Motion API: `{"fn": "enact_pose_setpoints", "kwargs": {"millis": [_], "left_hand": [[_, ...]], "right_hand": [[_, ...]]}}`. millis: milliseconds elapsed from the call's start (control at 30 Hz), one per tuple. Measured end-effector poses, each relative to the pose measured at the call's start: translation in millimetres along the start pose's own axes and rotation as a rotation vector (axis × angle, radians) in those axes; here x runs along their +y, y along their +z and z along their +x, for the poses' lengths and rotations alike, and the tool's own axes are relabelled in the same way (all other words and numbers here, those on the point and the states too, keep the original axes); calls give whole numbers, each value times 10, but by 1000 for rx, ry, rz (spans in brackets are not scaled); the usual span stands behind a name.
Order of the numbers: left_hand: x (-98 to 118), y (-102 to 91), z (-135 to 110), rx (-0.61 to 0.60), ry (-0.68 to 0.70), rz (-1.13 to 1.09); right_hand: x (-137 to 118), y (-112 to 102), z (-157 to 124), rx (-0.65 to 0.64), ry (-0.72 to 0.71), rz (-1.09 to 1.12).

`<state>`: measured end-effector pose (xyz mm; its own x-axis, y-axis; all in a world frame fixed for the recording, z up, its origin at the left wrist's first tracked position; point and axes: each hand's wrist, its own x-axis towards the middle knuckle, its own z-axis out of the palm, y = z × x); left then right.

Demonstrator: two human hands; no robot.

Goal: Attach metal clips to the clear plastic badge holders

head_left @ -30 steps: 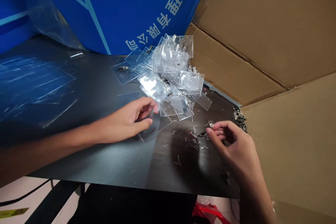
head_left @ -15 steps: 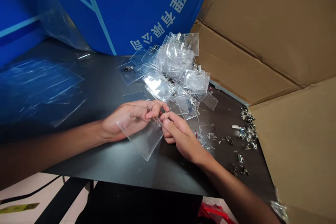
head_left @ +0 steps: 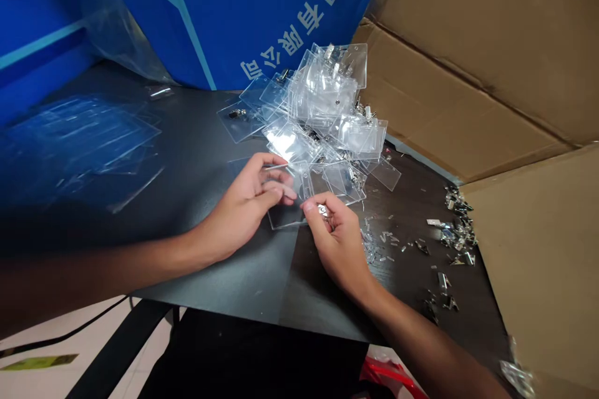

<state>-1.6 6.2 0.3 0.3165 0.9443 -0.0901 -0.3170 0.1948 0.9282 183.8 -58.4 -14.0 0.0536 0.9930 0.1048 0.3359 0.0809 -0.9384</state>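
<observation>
A clear plastic badge holder [head_left: 286, 216] is in my left hand [head_left: 248, 206], tilted, with the thumb in front and the fingers partly behind it. My right hand [head_left: 339, 237] is closed beside the holder's right edge, thumb and index finger pinched on a small shiny metal badge clip [head_left: 322, 211]. Whether the clip is joined to the holder I cannot tell. Just beyond both hands lies a heap of clear badge holders [head_left: 322, 93], several with metal clips on them.
More flat clear holders [head_left: 84, 131] lie stacked on the dark table [head_left: 187, 168] at left. Tiny clear plastic bits [head_left: 374, 246] are scattered right of my right hand. Loose metal clips [head_left: 456, 230] lie near the cardboard wall [head_left: 524, 230]. A blue printed panel [head_left: 243, 6] stands behind.
The badge holder has swung from hanging below my left hand to lying beyond and between the hands. My hands have drawn slightly apart, and the metal clip now shows in my right fingers.
</observation>
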Motion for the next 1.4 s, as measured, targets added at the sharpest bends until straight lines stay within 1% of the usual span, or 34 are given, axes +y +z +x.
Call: {"fn": "enact_pose_setpoints", "kwargs": {"millis": [100, 167, 200, 267, 333, 400, 467, 533, 600, 700, 833, 933, 1000, 1067, 1167, 1267, 1400], "left_hand": [[-2, -8, 6, -48, -32, 70], [36, -13, 26, -80, -70, 52], [61, -13, 33, -97, -90, 37], [110, -7, 31, -136, -116, 40], [140, 4, 11, -177, -119, 80], [148, 16, -14, -209, -117, 115], [145, 28, -29, -231, -130, 113], [144, 37, -31, -229, -157, 92], [149, 42, -24, -202, -186, 68], [151, 42, -10, -172, -230, 34], [108, 24, -13, -222, -222, -14], [71, -2, -25, -224, -189, 41], [59, -17, -25, -214, -165, 133], [60, -26, -14, -218, -133, 216], [72, -24, 8, -216, -65, 243], [76, -21, 19, -221, 0, 236], [68, -29, 16, -231, 47, 229]], "right_hand": [[15, -25, -40, -153, 8, 90], [38, -48, -59, -238, 73, 223], [50, -58, -63, -259, 101, 291], [67, -75, -60, -271, 115, 390], [62, -93, -48, -268, 95, 441], [37, -115, -36, -275, 73, 449], [7, -139, -29, -291, 51, 407], [-15, -156, -24, -298, 19, 346], [-26, -164, -17, -308, -8, 305], [-29, -161, -5, -322, -44, 301], [-22, -135, -15, -344, -36, 381], [-7, -104, -22, -308, -22, 420], [-3, -96, -10, -248, -17, 362], [-9, -105, 13, -181, -60, 262], [-31, -139, 47, -93, -146, 191], [-44, -163, 55, -80, -108, 235], [-32, -164, 43, -140, -36, 370]]}}
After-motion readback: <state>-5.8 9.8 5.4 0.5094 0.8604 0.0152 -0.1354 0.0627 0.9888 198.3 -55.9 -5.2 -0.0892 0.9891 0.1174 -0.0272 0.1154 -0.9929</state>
